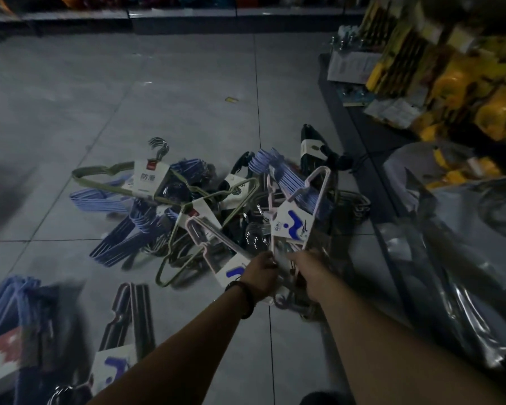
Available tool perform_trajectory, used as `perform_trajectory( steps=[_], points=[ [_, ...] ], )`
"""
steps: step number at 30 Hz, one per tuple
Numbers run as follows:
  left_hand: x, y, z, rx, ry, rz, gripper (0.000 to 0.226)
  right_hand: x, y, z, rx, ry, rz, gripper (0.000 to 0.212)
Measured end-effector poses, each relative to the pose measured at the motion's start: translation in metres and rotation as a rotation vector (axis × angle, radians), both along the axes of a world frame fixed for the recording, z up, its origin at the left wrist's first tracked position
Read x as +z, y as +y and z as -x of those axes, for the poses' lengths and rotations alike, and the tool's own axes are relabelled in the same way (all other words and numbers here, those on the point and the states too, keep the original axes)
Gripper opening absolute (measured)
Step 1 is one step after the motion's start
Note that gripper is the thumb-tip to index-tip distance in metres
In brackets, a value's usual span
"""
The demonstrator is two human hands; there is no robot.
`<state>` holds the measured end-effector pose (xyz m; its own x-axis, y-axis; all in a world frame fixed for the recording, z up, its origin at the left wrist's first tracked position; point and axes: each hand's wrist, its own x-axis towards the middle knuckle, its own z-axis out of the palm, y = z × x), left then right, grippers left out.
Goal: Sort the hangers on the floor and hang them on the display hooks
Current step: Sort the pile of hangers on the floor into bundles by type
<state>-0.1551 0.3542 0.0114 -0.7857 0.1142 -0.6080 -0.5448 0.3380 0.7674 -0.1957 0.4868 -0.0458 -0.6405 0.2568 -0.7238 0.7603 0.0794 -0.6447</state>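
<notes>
We are at the sorting step. The floor (158, 83) spreads out ahead of our hands. Just beyond them lies the tangled pile of hangers (170, 200), with blue, green and pink mixed together. To the near left of the hands, a blue bundle (9, 299) and a carded bundle (132, 308) lie apart from the pile. Our left hand (260, 273) and right hand (307, 271) are close together, both gripping the lower end of the pink bundle (292, 223), which tilts up out of the pile. We judge that the next move is to lift it clear of the snagging wires and lay it with its kind.
</notes>
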Motion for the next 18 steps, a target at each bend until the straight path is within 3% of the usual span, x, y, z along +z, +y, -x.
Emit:
perform_trajectory(
  steps=[3, 6, 11, 14, 18],
  points=[
    [0.003, 0.002, 0.003, 0.062, -0.001, -0.093, 0.039, 0.03, -0.008, 0.009, -0.106, 0.087, -0.029, 0.052],
    [0.026, -0.006, 0.001, 0.055, 0.022, -0.174, 0.032, 0.059, -0.011, 0.011, -0.122, 0.219, -0.22, 0.026],
    [0.071, -0.064, -0.01, -0.17, 0.019, -0.049, 0.039, 0.073, -0.01, -0.019, 0.092, 0.425, -0.265, 0.031],
    [0.095, -0.104, -0.022, 0.015, 0.041, -0.027, 0.037, 0.105, -0.022, -0.035, 0.105, 0.45, -0.213, 0.016],
    [0.128, -0.145, -0.054, 0.231, 0.179, -0.015, 0.037, 0.137, -0.052, -0.052, 0.31, 0.567, -0.298, 0.016]
  ],
)
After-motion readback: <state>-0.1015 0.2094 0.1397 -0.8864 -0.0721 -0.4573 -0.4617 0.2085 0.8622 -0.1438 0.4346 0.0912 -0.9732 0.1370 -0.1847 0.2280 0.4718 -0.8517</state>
